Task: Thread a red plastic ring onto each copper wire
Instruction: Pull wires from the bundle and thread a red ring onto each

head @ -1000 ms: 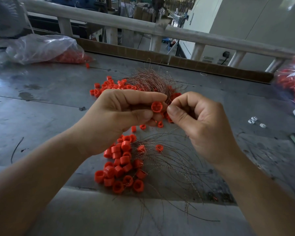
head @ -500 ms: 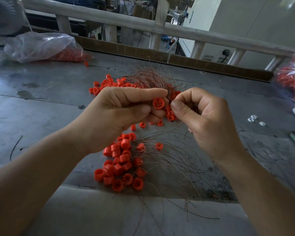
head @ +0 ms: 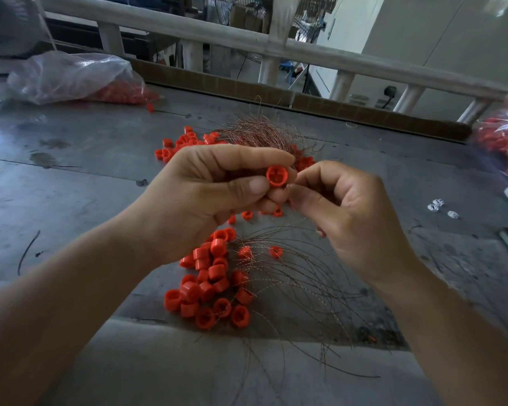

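Gently: left hand (head: 206,197) pinching the round red plastic ring (head: 277,176), aim your right hand's (head: 343,212) pinched thin copper wire (head: 291,223) centrally.

The left hand (head: 206,197) and right hand (head: 349,218) are bare, the left thumbnail (head: 255,186) seemingly trimmed short.

A small factory workshop is suggested by a worn grey metal desk (head: 71,186) on which loose red plastic rings (head: 209,276) and bundles of copper wire (head: 258,133) are heaped, by a clear bag (head: 71,77) of more rings laid at the desk's far left, and by a pale railing (head: 217,33) set behind the desk.
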`<state>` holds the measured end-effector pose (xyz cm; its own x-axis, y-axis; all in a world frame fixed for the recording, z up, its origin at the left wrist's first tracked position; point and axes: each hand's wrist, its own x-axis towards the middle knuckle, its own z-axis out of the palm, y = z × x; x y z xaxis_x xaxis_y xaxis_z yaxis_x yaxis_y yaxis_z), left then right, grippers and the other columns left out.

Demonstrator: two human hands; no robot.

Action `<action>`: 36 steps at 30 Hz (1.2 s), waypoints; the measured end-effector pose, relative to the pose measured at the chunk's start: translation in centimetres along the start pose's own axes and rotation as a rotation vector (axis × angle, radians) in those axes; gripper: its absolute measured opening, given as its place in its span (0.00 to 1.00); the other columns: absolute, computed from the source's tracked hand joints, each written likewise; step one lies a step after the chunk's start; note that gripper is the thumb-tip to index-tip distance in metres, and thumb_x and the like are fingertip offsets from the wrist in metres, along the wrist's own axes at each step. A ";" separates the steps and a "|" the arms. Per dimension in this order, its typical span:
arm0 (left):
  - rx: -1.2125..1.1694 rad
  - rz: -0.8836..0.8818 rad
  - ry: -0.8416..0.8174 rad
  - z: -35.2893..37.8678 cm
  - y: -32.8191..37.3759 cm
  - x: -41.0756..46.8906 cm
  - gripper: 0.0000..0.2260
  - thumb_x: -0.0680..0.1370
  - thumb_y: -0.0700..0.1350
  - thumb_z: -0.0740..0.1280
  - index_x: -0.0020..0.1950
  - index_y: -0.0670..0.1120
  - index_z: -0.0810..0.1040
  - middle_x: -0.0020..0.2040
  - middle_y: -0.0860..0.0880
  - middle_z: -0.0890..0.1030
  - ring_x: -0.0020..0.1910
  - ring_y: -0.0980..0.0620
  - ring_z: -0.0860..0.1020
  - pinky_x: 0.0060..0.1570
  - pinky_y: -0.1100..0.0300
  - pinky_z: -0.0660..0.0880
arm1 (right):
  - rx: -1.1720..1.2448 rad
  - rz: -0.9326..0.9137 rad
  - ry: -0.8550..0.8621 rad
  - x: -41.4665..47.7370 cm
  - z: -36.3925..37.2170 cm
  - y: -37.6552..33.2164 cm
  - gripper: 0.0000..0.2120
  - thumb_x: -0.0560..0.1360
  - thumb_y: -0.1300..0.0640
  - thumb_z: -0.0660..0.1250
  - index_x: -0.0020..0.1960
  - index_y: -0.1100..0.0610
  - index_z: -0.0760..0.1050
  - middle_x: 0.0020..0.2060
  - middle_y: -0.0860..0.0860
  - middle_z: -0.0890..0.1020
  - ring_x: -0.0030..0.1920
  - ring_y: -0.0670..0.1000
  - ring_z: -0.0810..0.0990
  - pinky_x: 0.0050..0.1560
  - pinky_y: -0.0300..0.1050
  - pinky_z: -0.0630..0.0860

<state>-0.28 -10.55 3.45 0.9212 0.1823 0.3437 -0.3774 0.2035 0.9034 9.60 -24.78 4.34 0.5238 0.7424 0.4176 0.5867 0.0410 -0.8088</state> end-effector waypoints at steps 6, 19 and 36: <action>0.011 -0.034 -0.022 0.2 -0.2 0.0 0.11 0.65 0.40 0.68 0.46 0.45 0.84 0.41 0.46 0.84 0.38 0.53 0.82 0.38 0.66 0.77 | -0.030 -0.024 -0.024 -0.1 0.5 0.2 0.07 0.72 0.61 0.68 0.38 0.51 0.77 0.28 0.51 0.79 0.27 0.53 0.75 0.28 0.48 0.73; -0.059 -0.088 0.019 0.0 -0.1 0.1 0.12 0.63 0.40 0.69 0.45 0.44 0.84 0.42 0.45 0.84 0.41 0.53 0.83 0.39 0.66 0.78 | -0.492 0.126 0.172 2.3 -3.6 4.9 0.06 0.73 0.59 0.67 0.41 0.49 0.78 0.33 0.39 0.77 0.31 0.35 0.73 0.34 0.22 0.66; -0.024 -0.121 0.053 -0.1 0.0 0.3 0.12 0.66 0.36 0.65 0.44 0.44 0.84 0.40 0.45 0.84 0.40 0.52 0.83 0.38 0.66 0.78 | -0.725 0.095 -0.037 3.2 -1.6 7.7 0.02 0.72 0.60 0.68 0.41 0.56 0.76 0.40 0.47 0.74 0.41 0.46 0.72 0.41 0.36 0.67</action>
<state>-0.05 -10.37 3.49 0.9540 0.2059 0.2180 -0.2666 0.2496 0.9309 16.83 -23.15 0.10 0.5793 0.7433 0.3346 0.8077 -0.4685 -0.3579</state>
